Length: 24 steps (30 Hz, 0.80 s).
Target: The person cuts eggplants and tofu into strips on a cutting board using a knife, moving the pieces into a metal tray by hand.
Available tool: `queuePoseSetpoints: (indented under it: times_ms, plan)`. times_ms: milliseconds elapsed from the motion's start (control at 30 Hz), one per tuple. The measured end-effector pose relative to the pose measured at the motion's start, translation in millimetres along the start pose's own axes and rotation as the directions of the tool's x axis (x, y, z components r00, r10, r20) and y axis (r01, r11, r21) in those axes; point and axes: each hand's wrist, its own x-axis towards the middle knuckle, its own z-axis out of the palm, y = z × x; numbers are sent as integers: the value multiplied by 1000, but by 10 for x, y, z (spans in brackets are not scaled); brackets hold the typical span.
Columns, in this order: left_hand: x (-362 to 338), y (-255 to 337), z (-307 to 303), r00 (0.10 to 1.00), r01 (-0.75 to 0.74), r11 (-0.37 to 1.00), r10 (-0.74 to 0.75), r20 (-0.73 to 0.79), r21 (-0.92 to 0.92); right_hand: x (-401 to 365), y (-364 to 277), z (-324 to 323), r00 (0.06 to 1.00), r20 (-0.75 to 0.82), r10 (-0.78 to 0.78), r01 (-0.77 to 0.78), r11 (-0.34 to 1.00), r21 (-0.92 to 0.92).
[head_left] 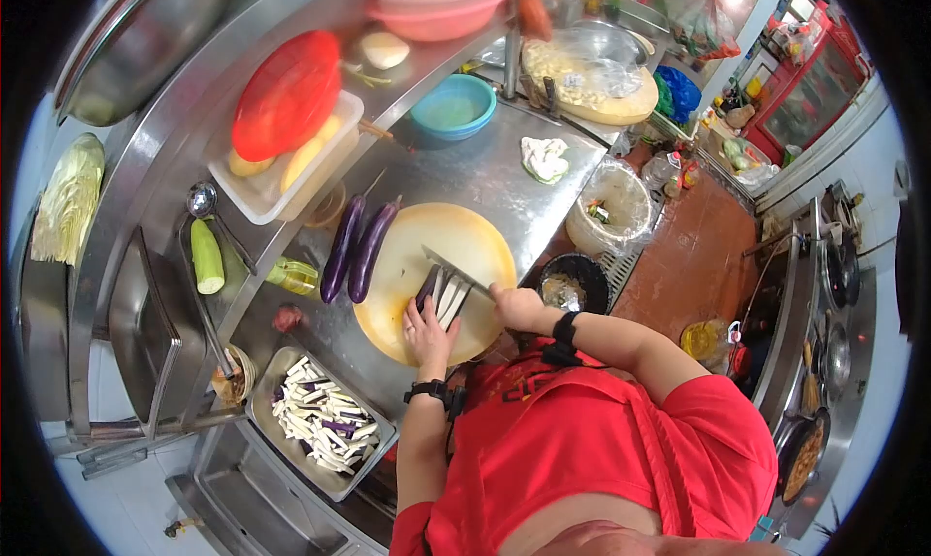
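On the round cutting board (475, 231) lies a piece of eggplant (452, 299) cut into long strips, white flesh and dark purple skin showing. The fingers of my left hand (430, 335) press down on its near end and hold it together. My right hand (519, 308) is closed around the handle of a kitchen knife (454, 268), whose blade lies across the far end of the strips. Two whole eggplants (359, 251) rest at the board's left edge. A metal tray (383, 449) at the lower left holds many cut eggplant sticks.
A teal bowl (454, 107) stands on the steel counter, with a crumpled white cloth or bag (544, 159) to its right. Above sits a plastic bin (281, 202) under a red basket (288, 95). A lined waste bin (609, 207) and black basin (574, 283) stand beyond the counter's right edge.
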Motion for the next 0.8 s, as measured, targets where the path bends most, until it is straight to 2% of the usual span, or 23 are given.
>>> queuePoseSetpoints:
  times_ms: [100,233,367,433,600,700,800]
  plan:
    - [-17,6,-6,999,-6,1000,6,-39,5,13,-9,-104,997,61,43,-43,999,-1]
    - [-30,10,-46,999,24,999,-25,-24,-25,-9,53,-120,997,-53,56,-55,998,21]
    - [-83,-61,-33,994,77,987,-87,-67,-145,-112,58,-243,997,-75,-27,31,998,53]
    - [-116,-89,-55,992,110,981,-118,-41,-157,-181,4,-327,997,-30,-70,72,995,76]
    - [-138,-97,-113,997,48,976,-58,-45,-211,-242,-62,-350,983,51,-178,175,983,60]
    - [-138,-102,-80,995,40,979,-57,-76,-202,-207,-82,-292,981,99,-167,168,986,-7]
    - [-144,-83,-92,997,50,983,-59,-45,-178,-169,-134,-285,980,152,-131,139,990,-39]
